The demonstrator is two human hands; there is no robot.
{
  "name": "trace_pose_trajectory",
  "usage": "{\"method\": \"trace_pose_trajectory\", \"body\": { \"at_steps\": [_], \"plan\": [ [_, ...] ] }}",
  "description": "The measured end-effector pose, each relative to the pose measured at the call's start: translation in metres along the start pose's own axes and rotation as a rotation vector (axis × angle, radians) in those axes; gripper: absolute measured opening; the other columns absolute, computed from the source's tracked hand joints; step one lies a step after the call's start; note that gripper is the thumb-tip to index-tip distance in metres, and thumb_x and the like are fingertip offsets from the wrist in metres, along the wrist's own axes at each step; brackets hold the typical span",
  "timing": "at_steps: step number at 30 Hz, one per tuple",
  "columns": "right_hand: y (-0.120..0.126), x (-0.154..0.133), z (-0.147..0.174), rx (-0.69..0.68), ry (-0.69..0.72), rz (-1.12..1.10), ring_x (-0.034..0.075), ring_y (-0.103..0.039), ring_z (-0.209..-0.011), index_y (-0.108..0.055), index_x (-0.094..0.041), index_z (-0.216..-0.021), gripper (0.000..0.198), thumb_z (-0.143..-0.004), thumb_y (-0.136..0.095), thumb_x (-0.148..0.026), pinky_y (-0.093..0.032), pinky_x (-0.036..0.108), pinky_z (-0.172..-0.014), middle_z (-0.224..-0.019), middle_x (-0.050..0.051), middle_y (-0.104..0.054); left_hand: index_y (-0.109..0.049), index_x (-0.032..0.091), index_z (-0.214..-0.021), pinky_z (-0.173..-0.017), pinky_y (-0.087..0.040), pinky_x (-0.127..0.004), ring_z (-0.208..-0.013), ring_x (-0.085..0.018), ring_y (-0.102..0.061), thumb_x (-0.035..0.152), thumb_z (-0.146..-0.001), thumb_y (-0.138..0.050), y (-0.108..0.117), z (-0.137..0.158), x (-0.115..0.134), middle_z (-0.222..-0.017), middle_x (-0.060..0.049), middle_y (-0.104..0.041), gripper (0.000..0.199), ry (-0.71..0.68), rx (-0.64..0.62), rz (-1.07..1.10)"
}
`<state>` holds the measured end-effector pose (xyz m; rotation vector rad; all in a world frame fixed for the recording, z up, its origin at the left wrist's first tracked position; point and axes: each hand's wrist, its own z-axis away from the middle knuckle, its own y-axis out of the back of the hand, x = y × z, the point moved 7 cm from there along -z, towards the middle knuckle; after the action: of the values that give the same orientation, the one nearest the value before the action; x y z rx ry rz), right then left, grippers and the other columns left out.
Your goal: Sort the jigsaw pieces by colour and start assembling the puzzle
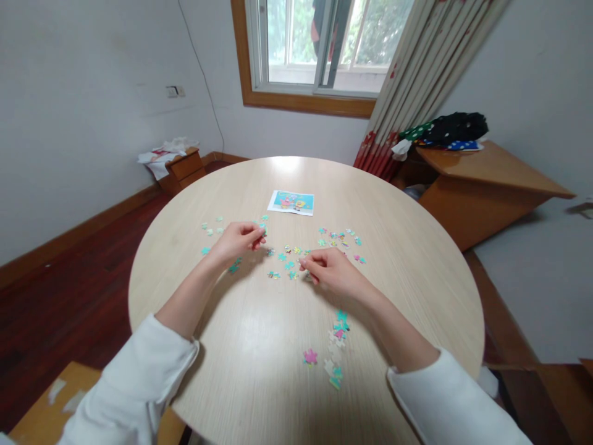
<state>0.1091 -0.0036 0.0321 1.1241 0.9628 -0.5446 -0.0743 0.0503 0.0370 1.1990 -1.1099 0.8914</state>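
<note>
- One round wood-grain table (250,346) stands before you.
- Your left hand (238,238) pinches a turquoise jigsaw piece (262,226) between thumb and fingers; on your right hand (331,269) the fingertips draw close, whether on a piece you cannot tell.
- Printed cartoon sheet (291,203), flat beyond both hands: likely thin, easily creased; take its edge.
- Loose jigsaw pieces (290,265) lie between and around your hands: probably light, stiff; pinch opposite edges, sparing knobs.

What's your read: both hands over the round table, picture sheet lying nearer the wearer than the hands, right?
No: in the head view, the picture sheet lies beyond the left hand and right hand, not nearer. Both hands are over the round table, as stated.
</note>
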Motion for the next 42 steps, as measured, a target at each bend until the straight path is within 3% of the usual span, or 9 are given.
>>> {"method": "trace_pose_trajectory", "body": {
  "at_steps": [3,6,15,22,27,30,36,42],
  "plan": [
    [0.005,0.002,-0.004,0.047,0.03,0.005,0.009,-0.038,-0.048,-0.055,-0.015,-0.061,0.032,-0.084,-0.047,-0.036,-0.028,0.024,-0.05,-0.051,-0.002,-0.045,-0.059,0.012,-0.063,-0.055,-0.041,-0.023,-0.051,-0.008,-0.049,0.032,-0.069,-0.067,0.022,-0.006,-0.013,-0.057,0.0,-0.058,0.022,0.053,0.156,0.128],
    [0.006,0.004,-0.005,0.061,0.041,0.013,0.009,-0.04,-0.049,-0.056,-0.015,-0.062,0.032,-0.084,-0.047,-0.036,-0.028,0.024,-0.05,-0.051,-0.002,-0.046,-0.06,0.011,-0.064,-0.059,-0.044,-0.025,-0.052,-0.008,-0.051,0.028,-0.068,-0.069,0.03,-0.007,-0.019,-0.063,-0.002,-0.062,0.02,0.082,0.194,0.179],
    [0.009,0.014,-0.01,0.133,0.074,-0.01,0.008,-0.036,-0.046,-0.046,-0.017,-0.052,0.035,-0.083,-0.047,-0.035,-0.026,0.025,-0.05,-0.048,-0.003,-0.042,-0.056,0.012,-0.089,-0.063,-0.05,-0.029,-0.055,-0.01,-0.058,0.022,-0.072,-0.065,0.023,-0.005,-0.02,-0.069,-0.004,-0.065,0.021,0.102,0.173,0.198],
    [0.008,0.015,-0.012,0.132,0.093,0.021,0.008,-0.035,-0.046,-0.044,-0.018,-0.051,0.036,-0.083,-0.046,-0.034,-0.026,0.026,-0.05,-0.048,-0.003,-0.04,-0.047,0.017,-0.081,-0.068,-0.05,-0.031,-0.065,-0.014,-0.064,0.026,-0.078,-0.058,0.017,-0.004,-0.021,-0.071,-0.003,-0.066,0.015,0.15,0.147,0.208],
    [0.009,0.013,-0.01,0.112,0.087,0.049,0.009,-0.039,-0.049,-0.047,-0.017,-0.052,0.035,-0.084,-0.046,-0.033,-0.027,0.025,-0.051,-0.05,-0.002,-0.045,-0.052,0.015,-0.066,-0.061,-0.043,-0.024,-0.057,-0.009,-0.053,0.028,-0.075,-0.06,0.013,-0.005,-0.014,-0.06,0.002,-0.055,0.018,0.039,0.075,0.001],
    [0.002,0.009,-0.005,-0.041,0.072,0.068,0.008,-0.039,-0.05,-0.055,-0.016,-0.059,0.026,-0.081,-0.051,-0.029,-0.028,0.024,-0.05,-0.053,-0.002,-0.047,-0.055,0.014,-0.063,-0.054,-0.036,-0.023,-0.051,-0.007,-0.044,0.032,-0.072,-0.062,0.005,-0.003,-0.011,-0.053,0.004,-0.049,0.021,0.006,-0.034,-0.137],
    [-0.035,-0.009,0.02,-0.51,0.191,0.161,0.007,-0.042,-0.049,-0.066,-0.015,-0.073,0.005,-0.071,-0.061,-0.016,-0.03,0.021,-0.049,-0.055,-0.004,-0.05,-0.062,0.012,-0.067,-0.053,-0.035,-0.023,-0.052,-0.009,-0.047,0.028,-0.069,-0.062,-0.026,0.006,-0.019,-0.056,0.0,-0.057,0.016,0.069,-0.329,-0.233],
    [-0.06,-0.033,0.037,-0.6,0.47,0.389,0.009,-0.048,-0.06,-0.069,-0.017,-0.077,0.012,-0.066,-0.073,-0.021,-0.035,0.021,-0.058,-0.068,-0.002,-0.058,-0.06,0.013,-0.065,-0.059,-0.04,-0.026,-0.059,-0.012,-0.053,0.025,-0.07,-0.059,-0.041,0.009,-0.023,-0.062,-0.002,-0.062,0.013,0.006,-0.391,-0.36]
  ]
}}
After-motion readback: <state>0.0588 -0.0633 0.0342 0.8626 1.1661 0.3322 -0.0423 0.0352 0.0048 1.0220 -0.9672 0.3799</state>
